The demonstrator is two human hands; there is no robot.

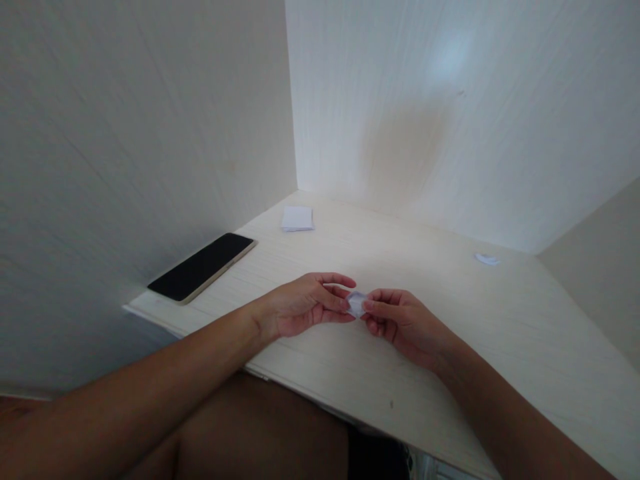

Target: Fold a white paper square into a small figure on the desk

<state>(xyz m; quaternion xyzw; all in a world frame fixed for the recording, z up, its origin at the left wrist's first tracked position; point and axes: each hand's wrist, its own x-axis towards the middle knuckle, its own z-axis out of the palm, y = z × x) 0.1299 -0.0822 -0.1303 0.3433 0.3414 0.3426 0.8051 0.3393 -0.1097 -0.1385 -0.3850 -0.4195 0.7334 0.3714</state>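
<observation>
A small folded piece of white paper [357, 304] is held between my two hands, a little above the tabletop. My left hand [315, 305] pinches its left side between thumb and fingers, with the index finger stretched out above it. On the opposite side, the thumb and curled fingers of my right hand [400, 317] grip the paper's edge. Fingertips cover part of the paper, so its full shape is hidden. Behind my hands, near the corner, lies a small stack of white paper squares [297, 218]. Another small folded paper [487, 259] rests at the far right.
A smartphone [203, 267] with a dark screen lies at the left, along the wall. The white table [400, 253] meets pale walls [340, 100] at the back and left. Its front edge runs just above my legs.
</observation>
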